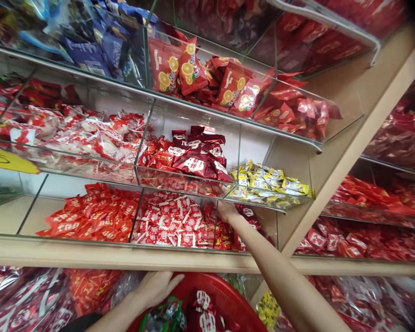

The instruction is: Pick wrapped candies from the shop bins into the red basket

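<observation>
At the bottom centre, my left hand point(156, 287) is at the left rim of a red plastic basin point(240, 302). Its thumb lies along the rim, while the shelf edge partly hides its other fingers. Dark red packets point(207, 318) and a green-and-dark packet point(166, 316) lie inside the basin. My right hand point(228, 212) reaches into a lower-shelf compartment, just under the clear ledge above. Its fingers are blurred and partly hidden among dark red packets point(247, 219). Left of that hand is a heap of red-and-white wrapped sweets point(174, 219).
Clear dividers split the shelves. Orange-red packets point(97, 212) fill a lower bin; yellow-wrapped sweets point(269, 180) and maroon packets point(197, 154) lie above. A slanting wooden upright point(346, 143) stands right of my arm. The wooden shelf edge point(100, 251) runs above the basin.
</observation>
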